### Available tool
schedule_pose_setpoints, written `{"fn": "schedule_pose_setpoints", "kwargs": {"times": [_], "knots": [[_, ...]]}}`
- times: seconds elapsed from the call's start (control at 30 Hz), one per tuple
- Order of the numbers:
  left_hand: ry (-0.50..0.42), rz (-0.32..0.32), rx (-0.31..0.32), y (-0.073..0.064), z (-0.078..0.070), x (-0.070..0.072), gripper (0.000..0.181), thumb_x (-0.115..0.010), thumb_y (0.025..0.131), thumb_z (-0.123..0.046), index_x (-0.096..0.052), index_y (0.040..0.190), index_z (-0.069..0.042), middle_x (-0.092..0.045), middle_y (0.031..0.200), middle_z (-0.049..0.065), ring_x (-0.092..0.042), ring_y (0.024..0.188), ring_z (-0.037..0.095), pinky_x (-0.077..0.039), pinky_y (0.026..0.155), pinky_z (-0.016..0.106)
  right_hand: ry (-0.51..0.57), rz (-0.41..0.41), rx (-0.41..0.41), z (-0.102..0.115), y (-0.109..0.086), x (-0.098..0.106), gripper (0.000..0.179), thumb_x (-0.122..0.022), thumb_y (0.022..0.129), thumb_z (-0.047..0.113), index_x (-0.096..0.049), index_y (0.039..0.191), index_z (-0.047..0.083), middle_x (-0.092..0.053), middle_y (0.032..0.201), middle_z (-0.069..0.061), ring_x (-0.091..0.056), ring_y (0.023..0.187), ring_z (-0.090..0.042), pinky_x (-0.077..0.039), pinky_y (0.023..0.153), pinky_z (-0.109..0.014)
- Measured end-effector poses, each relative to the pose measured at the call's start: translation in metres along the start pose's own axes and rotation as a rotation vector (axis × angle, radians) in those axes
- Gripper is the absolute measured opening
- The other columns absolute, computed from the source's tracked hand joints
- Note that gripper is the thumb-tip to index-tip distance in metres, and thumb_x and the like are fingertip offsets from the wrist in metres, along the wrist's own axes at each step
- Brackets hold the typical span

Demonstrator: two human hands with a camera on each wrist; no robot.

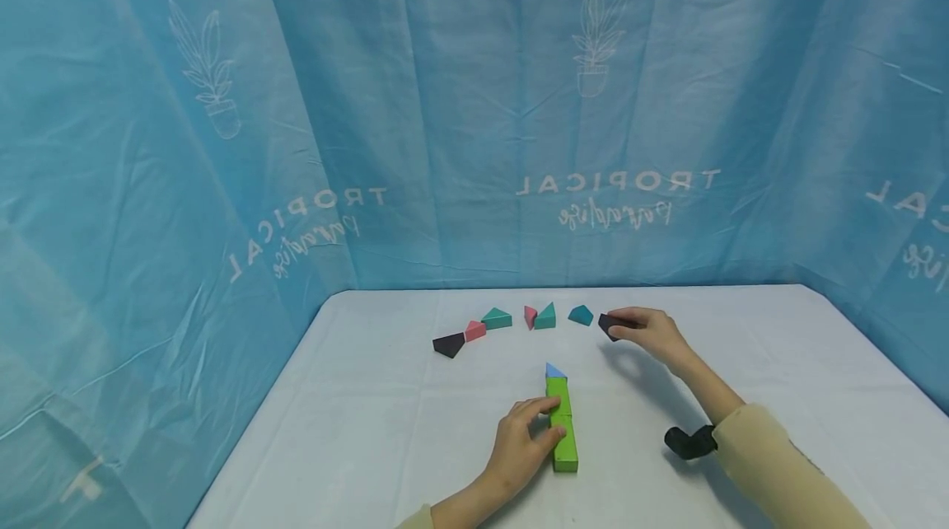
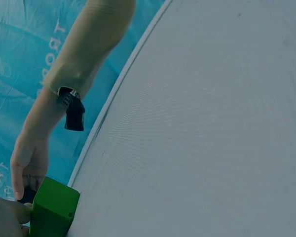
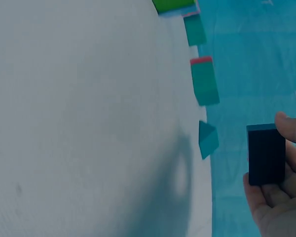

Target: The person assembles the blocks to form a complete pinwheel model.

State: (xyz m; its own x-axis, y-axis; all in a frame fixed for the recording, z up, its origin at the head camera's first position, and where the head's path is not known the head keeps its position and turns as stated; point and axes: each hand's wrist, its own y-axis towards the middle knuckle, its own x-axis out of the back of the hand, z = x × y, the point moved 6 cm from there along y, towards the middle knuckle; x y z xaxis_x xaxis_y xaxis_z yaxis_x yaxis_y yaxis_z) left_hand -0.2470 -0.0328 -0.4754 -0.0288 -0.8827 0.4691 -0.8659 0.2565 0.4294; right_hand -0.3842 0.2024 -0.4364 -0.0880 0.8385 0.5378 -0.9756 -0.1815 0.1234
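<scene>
My right hand (image 1: 656, 337) grips a black block (image 3: 267, 155) between thumb and fingers above the far right part of the table. In the right wrist view the block shows a dark rectangular face. My left hand (image 1: 515, 447) rests beside a row of two green blocks (image 1: 566, 453), index fingertip on the farther one and thumb tip on the nearer one. A small blue triangular block (image 1: 553, 371) lies at the far end of that row. Only part of the left hand's fingers shows beside green in the left wrist view.
Along the far side of the white table (image 1: 334, 430) lie a second black block (image 1: 448, 345), pink blocks (image 1: 475, 331), green-teal triangular blocks (image 1: 497, 318) and a teal block (image 1: 582, 315). A blue printed curtain (image 1: 474, 117) stands behind. A black wrist device (image 1: 690, 442) hangs under the right sleeve.
</scene>
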Motion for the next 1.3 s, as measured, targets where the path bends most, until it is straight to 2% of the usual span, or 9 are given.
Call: {"fn": "schedule_pose_setpoints", "kwargs": {"times": [0.27, 0.53, 0.73, 0.93, 1.07, 1.17, 1.3], "knots": [[-0.001, -0.003, 0.000, 0.000, 0.000, 0.001, 0.036, -0.069, 0.086, -0.017, -0.063, 0.120, -0.006, -0.064, 0.113, 0.000, -0.057, 0.104, 0.012, -0.045, 0.091, 0.035, 0.058, 0.082, 0.068, 0.023, -0.010, -0.021, 0.045, -0.071, 0.085, 0.029, -0.062, 0.122, 0.004, -0.061, 0.117, -0.017, -0.061, 0.098, -0.026, -0.051, 0.082, -0.045], [-0.005, 0.001, -0.008, 0.002, -0.003, 0.001, 0.036, -0.069, 0.086, -0.015, -0.062, 0.121, -0.006, -0.064, 0.115, 0.000, -0.056, 0.107, 0.012, -0.043, 0.094, 0.036, 0.072, 0.145, 0.116, 0.037, -0.016, -0.037, 0.045, -0.071, 0.085, 0.027, -0.062, 0.121, 0.002, -0.061, 0.115, -0.017, -0.061, 0.097, -0.024, -0.052, 0.079, -0.035], [-0.008, 0.009, 0.005, 0.001, -0.001, 0.001, 0.036, -0.069, 0.086, -0.014, -0.062, 0.121, -0.007, -0.064, 0.115, 0.000, -0.056, 0.106, 0.012, -0.044, 0.093, 0.035, 0.091, 0.199, 0.117, 0.035, -0.017, -0.052, 0.041, -0.071, 0.085, 0.023, -0.063, 0.119, 0.002, -0.065, 0.108, -0.012, -0.062, 0.090, -0.020, -0.052, 0.077, -0.033], [0.003, -0.005, -0.020, 0.000, -0.003, 0.002, 0.037, -0.069, 0.085, -0.015, -0.063, 0.120, -0.006, -0.064, 0.113, -0.001, -0.056, 0.105, 0.011, -0.045, 0.092, 0.033, 0.063, 0.210, 0.136, 0.033, -0.013, -0.062, 0.036, -0.071, 0.085, 0.019, -0.065, 0.116, 0.003, -0.065, 0.105, -0.010, -0.060, 0.085, -0.019, -0.051, 0.073, -0.031], [0.013, -0.007, -0.034, 0.001, -0.004, 0.002, 0.036, -0.069, 0.086, -0.015, -0.063, 0.120, -0.005, -0.064, 0.113, 0.000, -0.056, 0.105, 0.011, -0.045, 0.091, 0.033, 0.028, 0.206, 0.126, 0.030, -0.010, -0.067, 0.034, -0.072, 0.084, 0.019, -0.066, 0.115, 0.005, -0.065, 0.106, -0.008, -0.058, 0.086, -0.019, -0.049, 0.075, -0.033], [0.012, 0.007, -0.017, 0.001, -0.003, 0.002, 0.036, -0.068, 0.087, -0.016, -0.062, 0.121, -0.006, -0.063, 0.114, 0.000, -0.056, 0.106, 0.011, -0.045, 0.092, 0.034, -0.001, 0.208, 0.124, 0.025, -0.008, -0.072, 0.033, -0.072, 0.084, 0.020, -0.067, 0.114, 0.007, -0.065, 0.107, -0.007, -0.056, 0.090, -0.020, -0.047, 0.078, -0.035], [0.010, 0.013, -0.006, 0.000, -0.002, 0.002, 0.036, -0.068, 0.087, -0.016, -0.062, 0.121, -0.006, -0.063, 0.114, 0.000, -0.056, 0.106, 0.011, -0.045, 0.092, 0.034, -0.016, 0.240, 0.149, 0.028, -0.012, -0.076, 0.032, -0.070, 0.086, 0.015, -0.066, 0.114, 0.002, -0.065, 0.107, -0.012, -0.056, 0.091, -0.020, -0.046, 0.078, -0.036]]}}
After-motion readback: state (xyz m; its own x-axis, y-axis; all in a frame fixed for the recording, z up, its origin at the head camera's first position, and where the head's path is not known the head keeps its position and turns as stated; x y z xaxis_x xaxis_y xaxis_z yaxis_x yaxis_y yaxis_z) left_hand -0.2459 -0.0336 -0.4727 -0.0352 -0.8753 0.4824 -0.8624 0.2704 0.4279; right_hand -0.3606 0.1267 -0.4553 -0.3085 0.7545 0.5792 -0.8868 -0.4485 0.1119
